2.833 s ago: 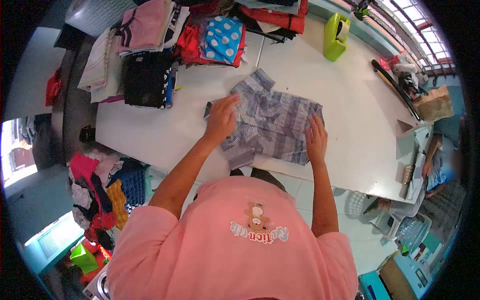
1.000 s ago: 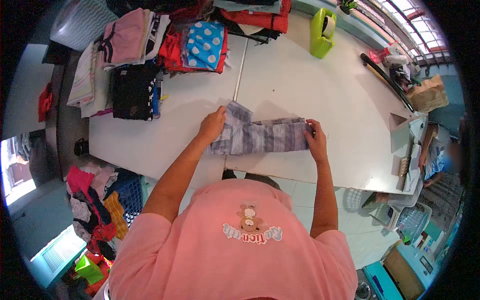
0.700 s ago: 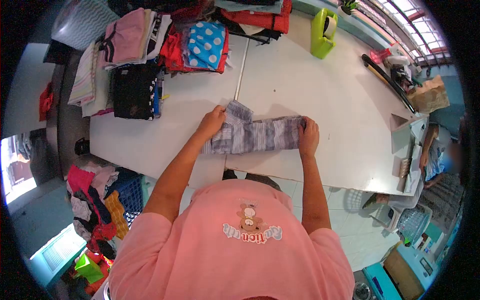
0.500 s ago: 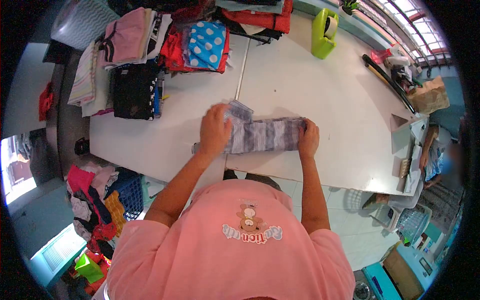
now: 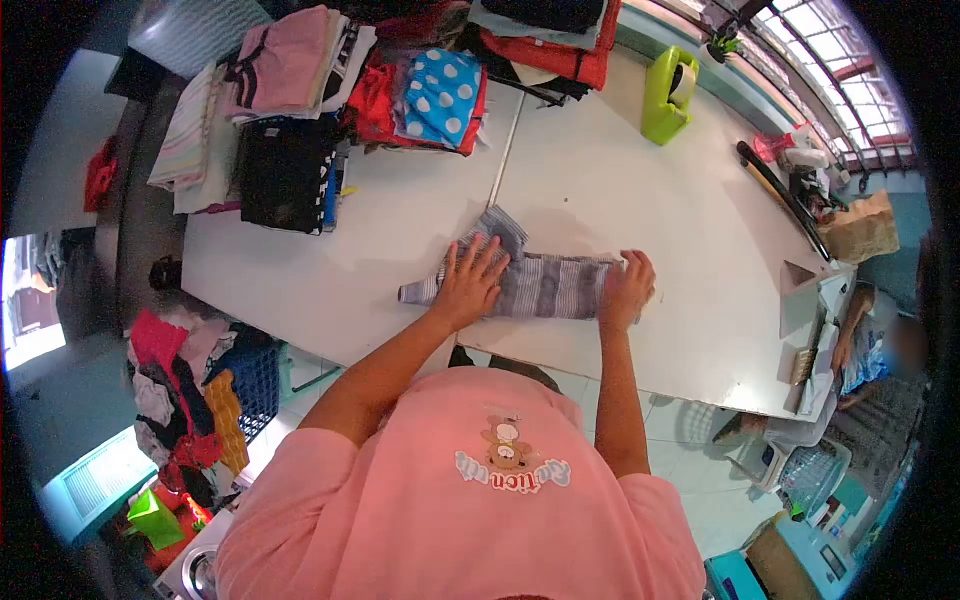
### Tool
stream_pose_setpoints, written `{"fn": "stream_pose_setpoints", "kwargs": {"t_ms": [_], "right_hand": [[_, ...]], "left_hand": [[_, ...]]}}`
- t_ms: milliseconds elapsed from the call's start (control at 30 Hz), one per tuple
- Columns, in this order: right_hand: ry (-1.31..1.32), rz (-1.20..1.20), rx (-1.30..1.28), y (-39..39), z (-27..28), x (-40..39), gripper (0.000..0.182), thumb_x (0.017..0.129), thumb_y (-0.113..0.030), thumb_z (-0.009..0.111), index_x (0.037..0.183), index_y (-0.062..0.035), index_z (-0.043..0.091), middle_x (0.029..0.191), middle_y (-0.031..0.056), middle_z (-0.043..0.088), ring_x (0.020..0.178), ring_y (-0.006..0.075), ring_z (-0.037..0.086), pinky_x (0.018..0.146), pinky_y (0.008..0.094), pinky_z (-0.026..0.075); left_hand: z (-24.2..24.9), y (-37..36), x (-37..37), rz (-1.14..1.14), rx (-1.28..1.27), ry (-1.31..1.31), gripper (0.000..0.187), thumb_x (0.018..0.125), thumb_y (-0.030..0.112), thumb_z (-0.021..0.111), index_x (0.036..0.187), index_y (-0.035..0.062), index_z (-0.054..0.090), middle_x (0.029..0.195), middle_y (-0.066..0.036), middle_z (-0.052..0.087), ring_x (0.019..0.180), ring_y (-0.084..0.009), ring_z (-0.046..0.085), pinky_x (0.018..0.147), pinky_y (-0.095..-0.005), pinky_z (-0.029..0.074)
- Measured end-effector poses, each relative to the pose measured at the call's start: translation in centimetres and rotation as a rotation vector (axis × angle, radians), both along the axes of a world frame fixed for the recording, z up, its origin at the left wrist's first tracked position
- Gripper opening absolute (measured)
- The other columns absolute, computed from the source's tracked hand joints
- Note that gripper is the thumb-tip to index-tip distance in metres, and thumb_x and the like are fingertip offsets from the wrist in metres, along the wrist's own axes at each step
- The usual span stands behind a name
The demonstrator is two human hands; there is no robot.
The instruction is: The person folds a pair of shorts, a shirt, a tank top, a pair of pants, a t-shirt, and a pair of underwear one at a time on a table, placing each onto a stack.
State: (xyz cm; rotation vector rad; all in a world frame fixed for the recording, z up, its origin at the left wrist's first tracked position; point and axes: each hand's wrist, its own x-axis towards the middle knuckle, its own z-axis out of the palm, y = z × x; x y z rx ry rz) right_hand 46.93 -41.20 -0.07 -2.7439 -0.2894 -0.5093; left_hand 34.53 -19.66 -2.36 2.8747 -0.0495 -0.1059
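Observation:
A folded grey-and-white striped garment [image 5: 560,284] lies across the near part of the white table [image 5: 640,190]. Its collar-like upper piece [image 5: 505,230] sticks up at an angle, and a narrow end [image 5: 415,291] points left. My left hand [image 5: 470,287] rests flat on the left part of the cloth, fingers spread. At the right end, my right hand [image 5: 627,292] has its fingers bent around the garment's edge; the cloth under them is partly hidden.
Stacks of folded clothes, including a blue polka-dot piece [image 5: 440,98] and black cloth [image 5: 285,178], stand at the back left. A green tape dispenser [image 5: 664,100] is at the back. Loose clothes [image 5: 185,385] fill a blue basket [image 5: 255,385]. Another person [image 5: 860,340] is at far right.
My left hand has gone from bent fingers at the upper piece to lying flat on the cloth. My right hand stays at the right end. The view has shifted slightly.

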Motion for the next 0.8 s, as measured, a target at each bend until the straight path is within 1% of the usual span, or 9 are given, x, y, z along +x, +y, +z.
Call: {"fn": "stream_pose_setpoints", "kwargs": {"t_ms": [33, 100, 233, 400, 467, 500, 567, 733, 800], "right_hand": [[0.000, 0.002, 0.004, 1.3, 0.2, -0.3, 0.020, 0.076, -0.014, 0.058, 0.095, -0.0082, 0.053, 0.096, 0.0095, 0.054, 0.093, 0.0269, 0.049, 0.077, 0.0375, 0.041], [0.208, 0.296, 0.142, 4.4, 0.4, -0.1, 0.029, 0.076, -0.021, 0.060, 0.101, -0.0077, 0.052, 0.100, 0.0108, 0.054, 0.095, 0.0279, 0.049, 0.077, 0.0384, 0.041], [0.558, 0.432, 0.305, 10.8, -2.0, -0.5, 0.052, 0.070, -0.027, 0.066, 0.111, -0.0019, 0.046, 0.100, 0.0152, 0.050, 0.095, 0.0326, 0.048, 0.078, 0.0399, 0.042], [0.546, 0.492, 0.260, 12.3, -2.8, -0.2, 0.051, 0.069, -0.020, 0.067, 0.112, -0.0048, 0.045, 0.101, 0.0169, 0.048, 0.096, 0.0349, 0.047, 0.081, 0.0402, 0.041], [0.571, 0.491, 0.253, 12.4, -2.8, 0.1, 0.053, 0.067, -0.018, 0.068, 0.113, -0.0051, 0.044, 0.102, 0.0172, 0.047, 0.096, 0.0357, 0.047, 0.081, 0.0405, 0.041], [0.563, 0.495, 0.290, 12.3, -2.8, 0.0, 0.052, 0.065, -0.015, 0.068, 0.110, -0.0051, 0.045, 0.101, 0.0171, 0.047, 0.095, 0.0357, 0.047, 0.081, 0.0407, 0.041], [0.563, 0.503, 0.323, 12.3, -2.2, -0.2, 0.050, 0.064, -0.012, 0.069, 0.107, -0.0051, 0.046, 0.099, 0.0170, 0.047, 0.094, 0.0356, 0.047, 0.080, 0.0409, 0.041], [0.563, 0.420, 0.345, 12.7, -1.8, -0.6, 0.038, 0.063, -0.010, 0.069, 0.093, -0.0031, 0.046, 0.094, 0.0169, 0.047, 0.089, 0.0353, 0.048, 0.076, 0.0399, 0.041], [0.587, 0.428, 0.365, 12.4, -2.3, -0.6, 0.039, 0.064, -0.011, 0.069, 0.094, -0.0028, 0.046, 0.095, 0.0167, 0.046, 0.091, 0.0353, 0.047, 0.077, 0.0406, 0.041]], "left_hand": [[-0.1, 0.0, 0.0, -0.005, 0.013, -0.003, 0.052, 0.080, 0.029, 0.050, 0.129, 0.0149, 0.036, 0.140, -0.010, 0.017, 0.130, -0.0300, 0.011, 0.101, -0.0548, 0.007], [-0.2, 0.0, 0.2, -0.011, 0.032, -0.015, 0.053, 0.080, 0.029, 0.050, 0.129, 0.0150, 0.035, 0.140, -0.011, 0.018, 0.130, -0.0302, 0.011, 0.101, -0.0551, 0.007], [-0.2, 0.1, 0.1, 0.009, -0.034, 0.005, 0.053, 0.079, 0.028, 0.049, 0.128, 0.0131, 0.035, 0.138, -0.012, 0.021, 0.129, -0.0307, 0.012, 0.101, -0.0555, 0.007], [-0.1, 0.7, 0.4, 0.103, -0.210, -0.047, 0.052, 0.076, 0.022, 0.052, 0.125, 0.0091, 0.037, 0.133, -0.012, 0.029, 0.125, -0.0292, 0.022, 0.103, -0.0491, 0.011], [1.0, 1.3, 0.5, 0.194, -0.270, -0.219, 0.051, 0.072, 0.015, 0.055, 0.120, 0.0073, 0.040, 0.127, -0.012, 0.035, 0.119, -0.0279, 0.032, 0.100, -0.0444, 0.021], [1.5, 1.5, 0.7, 0.194, -0.271, -0.219, 0.051, 0.072, 0.015, 0.055, 0.120, 0.0073, 0.040, 0.127, -0.012, 0.035, 0.119, -0.0279, 0.032, 0.100, -0.0444, 0.021], [2.3, 2.1, 1.3, 0.475, -0.305, -0.303, 0.047, 0.069, 0.010, 0.058, 0.114, 0.0085, 0.045, 0.115, -0.010, 0.043, 0.108, -0.0271, 0.042, 0.091, -0.0426, 0.031], [1.0, 3.9, 2.1, 0.490, -0.253, -0.055, 0.039, 0.070, 0.012, 0.060, 0.107, 0.0099, 0.048, 0.102, -0.008, 0.048, 0.097, -0.0254, 0.047, 0.081, -0.0411, 0.036], [1.1, 3.8, 2.2, 0.477, -0.240, -0.006, 0.038, 0.070, 0.013, 0.062, 0.106, 0.0102, 0.049, 0.099, -0.007, 0.049, 0.095, -0.0248, 0.049, 0.079, -0.0402, 0.037]]}}
